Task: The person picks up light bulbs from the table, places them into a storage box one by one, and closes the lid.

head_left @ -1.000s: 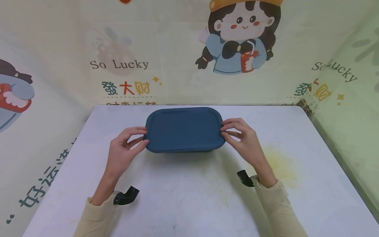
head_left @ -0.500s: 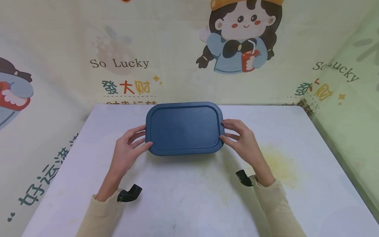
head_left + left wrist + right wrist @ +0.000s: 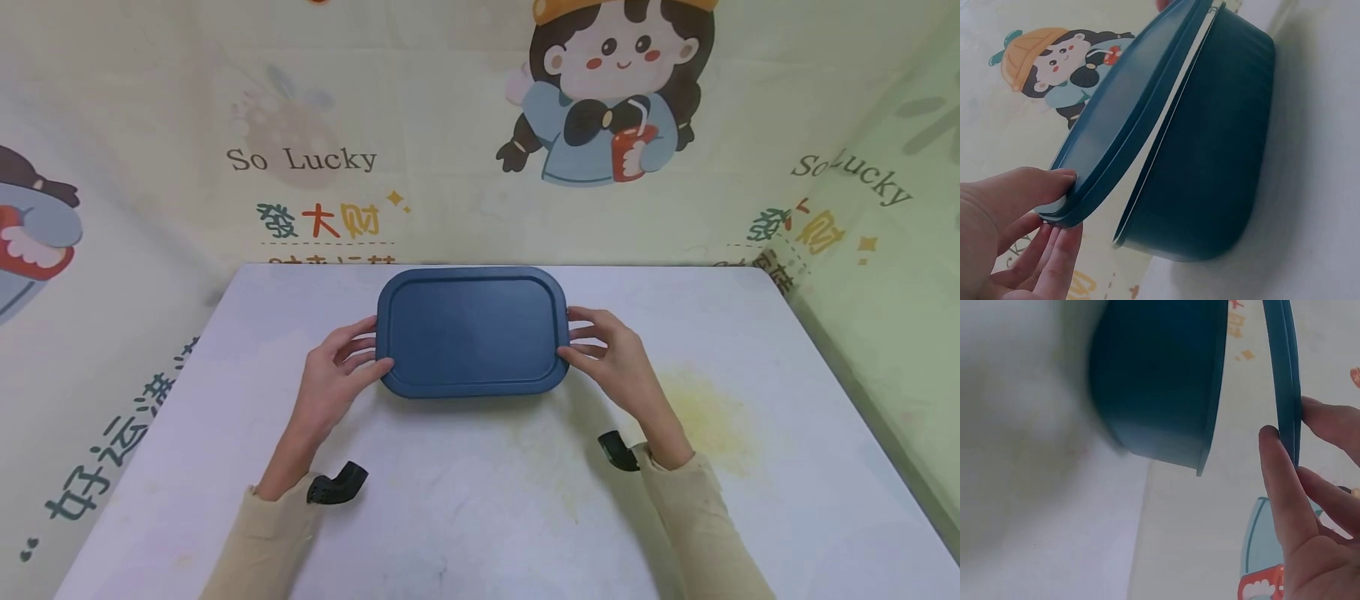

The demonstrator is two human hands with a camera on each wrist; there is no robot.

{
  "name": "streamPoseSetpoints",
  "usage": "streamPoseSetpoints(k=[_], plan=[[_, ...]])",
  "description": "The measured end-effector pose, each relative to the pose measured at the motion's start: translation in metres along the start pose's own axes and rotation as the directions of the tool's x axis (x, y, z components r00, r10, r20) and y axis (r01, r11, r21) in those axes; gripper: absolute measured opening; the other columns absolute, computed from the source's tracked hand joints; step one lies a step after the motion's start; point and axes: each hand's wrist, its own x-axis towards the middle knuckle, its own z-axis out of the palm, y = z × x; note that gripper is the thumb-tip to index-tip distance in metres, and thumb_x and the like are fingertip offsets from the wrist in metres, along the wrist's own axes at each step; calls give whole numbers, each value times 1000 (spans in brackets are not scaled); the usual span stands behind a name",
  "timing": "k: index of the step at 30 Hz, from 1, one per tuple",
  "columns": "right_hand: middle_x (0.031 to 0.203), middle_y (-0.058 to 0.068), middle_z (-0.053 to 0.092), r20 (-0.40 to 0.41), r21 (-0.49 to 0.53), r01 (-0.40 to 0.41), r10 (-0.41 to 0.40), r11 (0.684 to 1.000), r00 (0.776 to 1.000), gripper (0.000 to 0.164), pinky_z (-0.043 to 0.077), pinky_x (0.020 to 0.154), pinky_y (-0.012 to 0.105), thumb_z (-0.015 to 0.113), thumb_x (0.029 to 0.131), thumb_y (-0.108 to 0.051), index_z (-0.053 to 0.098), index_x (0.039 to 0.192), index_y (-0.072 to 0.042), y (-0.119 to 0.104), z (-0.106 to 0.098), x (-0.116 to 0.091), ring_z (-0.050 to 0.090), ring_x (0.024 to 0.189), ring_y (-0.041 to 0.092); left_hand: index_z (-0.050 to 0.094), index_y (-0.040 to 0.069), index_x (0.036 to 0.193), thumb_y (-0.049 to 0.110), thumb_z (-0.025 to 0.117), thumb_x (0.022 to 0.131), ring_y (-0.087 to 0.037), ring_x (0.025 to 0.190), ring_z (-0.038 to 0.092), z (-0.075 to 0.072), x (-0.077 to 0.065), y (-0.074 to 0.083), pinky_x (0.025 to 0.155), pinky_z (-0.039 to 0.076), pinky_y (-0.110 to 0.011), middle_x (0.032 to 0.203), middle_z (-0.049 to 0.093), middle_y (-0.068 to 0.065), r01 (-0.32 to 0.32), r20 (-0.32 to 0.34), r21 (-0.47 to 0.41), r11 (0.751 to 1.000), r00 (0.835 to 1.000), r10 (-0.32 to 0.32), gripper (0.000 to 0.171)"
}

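Note:
A dark blue rectangular lid (image 3: 472, 333) with rounded corners is held between both hands, above a deep container of the same blue (image 3: 1216, 137). My left hand (image 3: 330, 379) pinches the lid's left end, thumb on top and fingers beneath. At the right end, my right hand (image 3: 618, 362) pinches the rim between thumb and fingers. A gap shows between lid and container rim at the left end in the left wrist view. The right wrist view also shows the lid (image 3: 1286, 381) apart from the container (image 3: 1160, 381). The lid hides the container's inside in the head view.
The white table (image 3: 480, 517) carries a yellowish stain (image 3: 708, 417) on the right. Behind it hangs a printed cloth backdrop (image 3: 450, 125), which continues along both sides. A black wrist mount (image 3: 337, 483) sticks out from the left sleeve, another black mount (image 3: 618, 451) from the right.
The lid has come up off the container and shifted slightly right. My left hand has moved right with it, its thumb now over the lid's edge. The right hand has barely moved.

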Motion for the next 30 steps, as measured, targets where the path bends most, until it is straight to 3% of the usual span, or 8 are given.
streamPoseSetpoints(k=[6, 17, 25, 30], plan=[[132, 17, 56, -9, -5, -2, 2, 1000, 1000, 55, 54, 88, 28, 76, 84, 1, 55, 136, 0, 7, 2, 3, 66, 110, 34, 50, 8, 145, 10, 75, 88, -21, 119, 56, 5, 6, -2, 93, 48, -15, 141, 51, -11, -19, -4, 3, 1000, 1000, 19, 63], [132, 20, 54, -12, 17, -4, 5, 1000, 1000, 56, 52, 93, 42, 74, 86, 2, 54, 138, 1, 11, 5, 14, 63, 113, 37, 46, 9, 148, 7, 73, 90, -24, 121, 55, 8, 16, -5, 92, 47, -13, 142, 49, -11, 17, -22, 20, 1000, 1000, -16, 64], [133, 20, 53, -23, 13, -18, 18, 1000, 1000, 55, 53, 92, 34, 73, 87, 3, 53, 138, 2, 14, 8, 24, 62, 114, 36, 47, 9, 147, 9, 73, 89, -24, 121, 55, 8, 27, -6, 93, 48, -15, 141, 51, -11, 11, -24, 38, 999, 1000, -11, 64], [134, 21, 52, -25, 17, -14, 14, 1000, 1000, 53, 53, 91, 29, 72, 88, 2, 53, 138, 3, 15, 8, 26, 62, 114, 36, 47, 11, 148, 10, 73, 90, -26, 123, 54, 8, 32, -5, 93, 48, -14, 143, 50, -12, 50, -14, 37, 998, 999, -49, 63]])
